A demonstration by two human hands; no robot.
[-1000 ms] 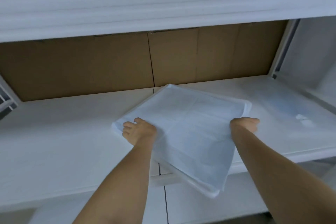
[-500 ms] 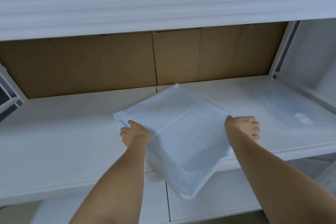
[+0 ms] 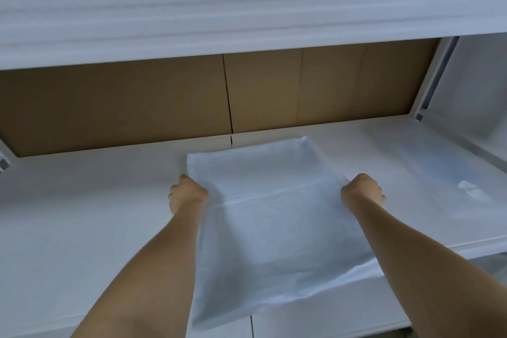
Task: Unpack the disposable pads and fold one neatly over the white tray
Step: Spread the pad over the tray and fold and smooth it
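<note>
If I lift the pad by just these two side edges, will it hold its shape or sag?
Probably sag. The pad already droops over the shelf edge at its near end, so it looks thin and floppy. It also seems light: the left hand and right hand hold it by the sides alone. The fold line across it may buckle first.

We grip a thin white disposable pad point(image 3: 269, 217) at both side edges: left hand point(image 3: 186, 195) and right hand point(image 3: 362, 191), fingers curled on it. Its far part lies on the white shelf point(image 3: 82, 214); its near part overhangs the shelf's front edge. Brown cardboard panels point(image 3: 164, 101) line the shelf's back edge. Clear plastic packaging point(image 3: 450, 186) sits near the right end.
</note>
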